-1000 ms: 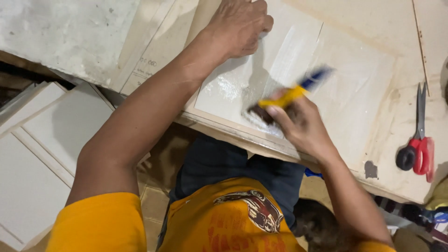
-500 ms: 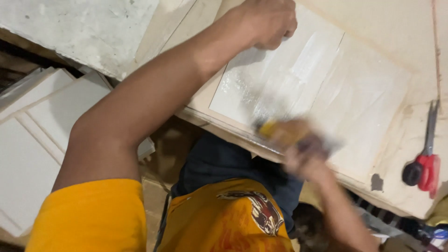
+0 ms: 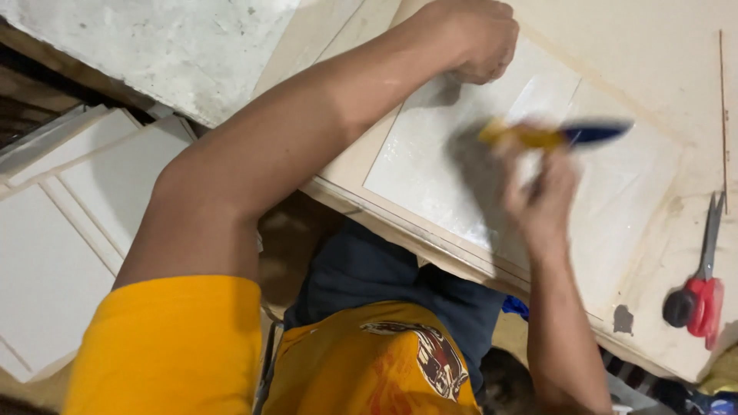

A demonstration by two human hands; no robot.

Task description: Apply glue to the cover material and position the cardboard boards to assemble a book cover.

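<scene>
Yellow-handled tool (image 3: 553, 136) with blue end, blurred, in closed grip of right hand (image 3: 538, 192), centre-right of frame, over glossy white panel (image 3: 430, 169). Left hand (image 3: 473, 34), top centre, fist closed, knuckles pressing on panel's upper edge; whether it holds anything, cannot tell. Panel lies flat on pale beige counter (image 3: 638, 54), scuffed, stained. Red-handled scissors (image 3: 699, 284) at right edge, well apart. White cabinet doors (image 3: 69, 230) stacked lower left, below counter.

Person in a yellow T-shirt, viewed from above.
Short yellow sleeve (image 3: 165, 346) at 7 o'clock; dark printed emblem (image 3: 434, 357) on the chest at 6 o'clock; dark trousers (image 3: 384, 273); bare forearms.
</scene>
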